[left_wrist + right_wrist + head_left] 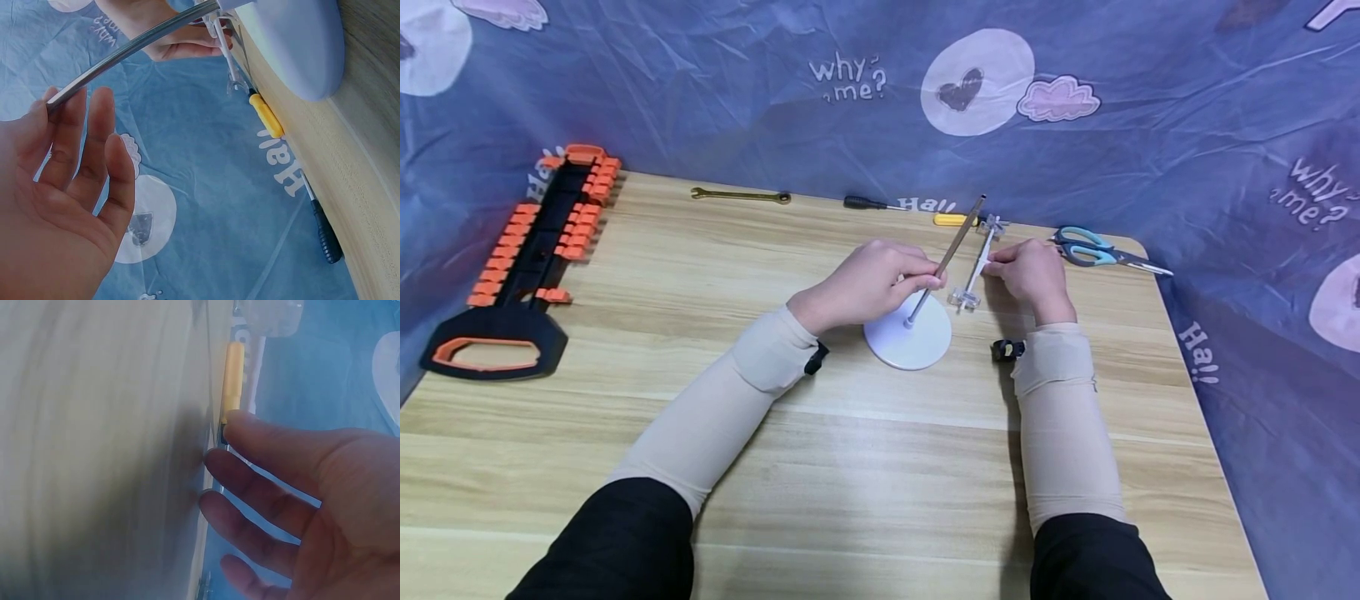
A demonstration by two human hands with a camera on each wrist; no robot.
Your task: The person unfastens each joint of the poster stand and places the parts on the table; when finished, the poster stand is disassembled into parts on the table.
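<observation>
While a yellow-handled screwdriver (pixel 952 220) lies behind, the left hand (pixel 877 285) pinches a slim metal rod (pixel 960 237) on a round white base (pixel 910 354) (head view). Left wrist: the rod gleams, other fingers apart. Right wrist: right hand (pixel 347 506) half-curled, grip on a white, clear-ended bar (pixel 981 258) unclear.

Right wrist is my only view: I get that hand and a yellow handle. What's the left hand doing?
Observer: Left hand pinches a metal rod.
Operator: Rod loose, or on something?
Observer: Its lower end meets a round white base.
Operator: Anything well away from the hands?
Observer: Yes, a black rack with orange clips lies at the far left in the head view.
</observation>
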